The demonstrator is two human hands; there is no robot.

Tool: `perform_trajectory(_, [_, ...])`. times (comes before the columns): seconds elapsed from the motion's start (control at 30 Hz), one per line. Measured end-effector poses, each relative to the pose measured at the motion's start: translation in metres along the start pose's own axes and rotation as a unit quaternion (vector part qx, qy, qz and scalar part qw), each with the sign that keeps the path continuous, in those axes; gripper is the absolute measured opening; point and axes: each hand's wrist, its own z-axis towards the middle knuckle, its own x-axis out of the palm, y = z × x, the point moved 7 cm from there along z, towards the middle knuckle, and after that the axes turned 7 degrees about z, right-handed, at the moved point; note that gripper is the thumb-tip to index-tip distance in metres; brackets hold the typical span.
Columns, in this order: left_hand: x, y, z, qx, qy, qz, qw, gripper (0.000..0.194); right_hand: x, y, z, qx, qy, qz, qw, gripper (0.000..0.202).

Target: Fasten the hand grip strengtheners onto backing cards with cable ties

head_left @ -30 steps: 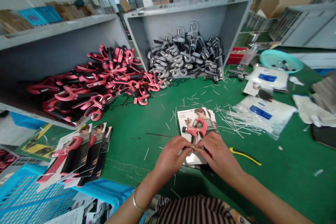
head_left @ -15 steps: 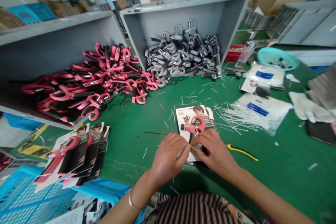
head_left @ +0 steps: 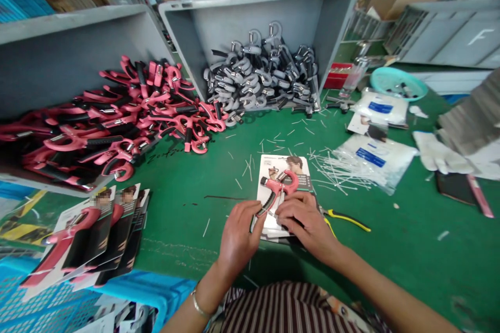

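A pink and black spring hand grip (head_left: 288, 183) lies on a printed cardboard card (head_left: 269, 171), on top of a small stack of such cards. My left hand (head_left: 240, 229) is closed around the end of its left handle, at the card's lower left edge. My right hand (head_left: 304, 218) rests over the other handle, mostly hiding it; its fingers are bent together, and what they pinch is hidden. A thin white tie shows at the grip's middle. Yellow-handled pliers (head_left: 349, 218) lie beside my right hand.
Tilted grey bins hold pink hand grips (head_left: 156, 109) and grey hand grips (head_left: 258, 78). White cable ties (head_left: 344, 171) spill from a plastic bag (head_left: 385, 164). Carded grips (head_left: 88, 234) lean over a blue crate (head_left: 172, 291) at left. A white glove (head_left: 441, 153) lies right.
My hands have moved apart: the left now grasps the handle end, while the right stays over the other side. More of the pliers shows. The whole view has shifted slightly.
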Motion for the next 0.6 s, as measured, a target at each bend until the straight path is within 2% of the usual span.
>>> perform_trajectory(0.1, [-0.004, 0.004, 0.000, -0.022, 0.039, -0.033, 0.998, 0.018, -0.021, -0.011, -0.027, 0.014, -0.048, -0.054, 0.997, 0.013])
perform_trajectory(0.2, [-0.012, 0.011, 0.006, -0.068, 0.103, -0.090, 0.988, 0.016, -0.057, -0.042, -0.074, 0.103, -0.133, -0.155, 0.974, 0.017])
perform_trajectory(0.23, [-0.015, 0.014, 0.010, -0.094, 0.108, -0.096, 0.985, 0.018, -0.065, -0.056, -0.091, 0.141, -0.135, -0.194, 0.961, 0.030])
perform_trajectory(0.3, [-0.015, 0.023, 0.018, -0.148, 0.108, -0.086, 0.979, 0.031, -0.071, -0.082, -0.118, 0.205, -0.090, -0.267, 0.937, 0.059])
perform_trajectory(0.37, [-0.004, 0.025, 0.029, -0.173, 0.128, -0.070, 0.974, 0.048, -0.067, -0.099, -0.134, 0.226, -0.029, -0.332, 0.915, 0.077])
perform_trajectory(0.43, [0.012, 0.021, 0.041, -0.166, 0.158, -0.059, 0.972, 0.051, -0.063, -0.105, -0.137, 0.213, 0.002, -0.365, 0.906, 0.074])
perform_trajectory(0.5, [0.019, 0.016, 0.048, -0.162, 0.169, -0.055, 0.971, 0.044, -0.067, -0.104, -0.133, 0.204, -0.003, -0.339, 0.918, 0.057])
perform_trajectory(0.53, [0.017, 0.015, 0.050, -0.166, 0.162, -0.055, 0.971, 0.041, -0.072, -0.104, -0.132, 0.217, -0.010, -0.303, 0.928, 0.048])
perform_trajectory(0.6, [0.004, 0.014, 0.050, -0.183, 0.129, -0.061, 0.973, 0.040, -0.083, -0.107, -0.133, 0.290, -0.009, -0.176, 0.941, 0.037])
